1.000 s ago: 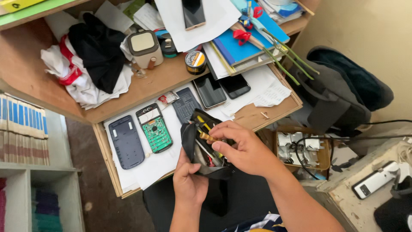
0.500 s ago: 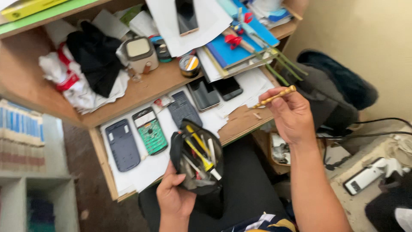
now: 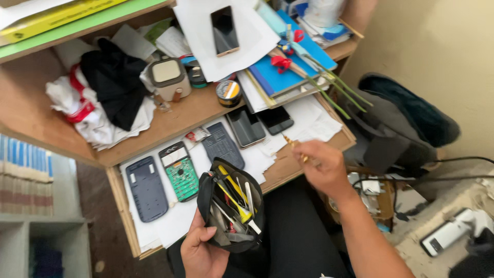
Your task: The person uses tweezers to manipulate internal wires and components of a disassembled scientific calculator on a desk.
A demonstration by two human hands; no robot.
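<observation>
Left hand (image 3: 201, 252) cups the open black pouch (image 3: 231, 206) from below, mouth up so its tools stay in. Right hand (image 3: 323, 167) pinches a thin gold tool (image 3: 294, 146) (blurred) over the tray's (image 3: 285, 167) right edge. Calculator parts (image 3: 177, 172) crowd the tray; open room only beside the chair (image 3: 401, 128).

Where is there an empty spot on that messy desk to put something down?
Bare wood shows between the beige box and the green circuit board. White paper left of the black pouch is free too. The blue books corner is crowded.
</observation>
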